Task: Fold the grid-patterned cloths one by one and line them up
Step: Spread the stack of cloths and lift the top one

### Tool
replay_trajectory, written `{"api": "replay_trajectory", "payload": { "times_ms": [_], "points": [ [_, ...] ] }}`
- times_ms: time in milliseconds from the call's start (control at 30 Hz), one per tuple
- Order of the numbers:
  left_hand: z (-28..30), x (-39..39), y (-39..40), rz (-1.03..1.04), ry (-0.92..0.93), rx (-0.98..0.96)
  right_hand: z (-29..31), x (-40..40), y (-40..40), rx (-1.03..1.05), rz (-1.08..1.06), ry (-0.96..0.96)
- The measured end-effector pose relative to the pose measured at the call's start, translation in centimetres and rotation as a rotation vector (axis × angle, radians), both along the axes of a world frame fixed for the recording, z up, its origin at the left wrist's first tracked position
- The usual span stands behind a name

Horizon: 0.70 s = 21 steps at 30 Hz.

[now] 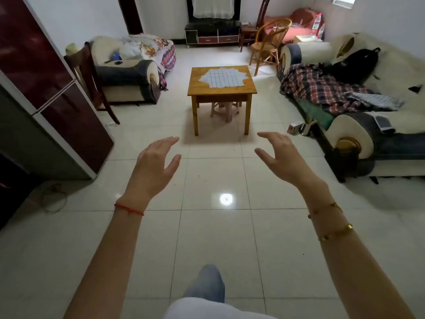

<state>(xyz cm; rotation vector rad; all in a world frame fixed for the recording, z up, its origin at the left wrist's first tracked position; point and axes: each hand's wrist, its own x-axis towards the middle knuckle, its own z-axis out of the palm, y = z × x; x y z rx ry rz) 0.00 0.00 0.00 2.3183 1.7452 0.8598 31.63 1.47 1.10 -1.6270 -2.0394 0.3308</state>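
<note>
A fanned stack of white cloths with a blue grid pattern [222,77] lies flat on a small wooden table [249,87] in the middle of the room, some way ahead of me. My left hand [154,165] and my right hand [282,155] are stretched out in front of me above the tiled floor, well short of the table. Both hands have relaxed, spread fingers and hold nothing. One of my legs shows at the bottom of the view.
A plastic stool [224,110] stands under the table. An armchair [128,72] and a wooden chair [90,79] are on the left beside a dark red cabinet [46,88]. A sofa [358,107] with plaid blankets lines the right; a rattan chair [268,44] stands behind.
</note>
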Motion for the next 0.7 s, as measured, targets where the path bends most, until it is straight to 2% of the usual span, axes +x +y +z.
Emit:
{"api": "replay_trajectory", "payload": {
  "times_ms": [267,700],
  "points": [
    [-2.5,0.7,8.0,0.009,-0.001,-0.03,-2.9,0.6,7.5,-0.04,-0.02,-0.01],
    [-3.0,1.4,29.7,0.005,-0.015,-0.083,-3.9,0.1,29.1,-0.11,-0.052,0.004]
  ]
}}
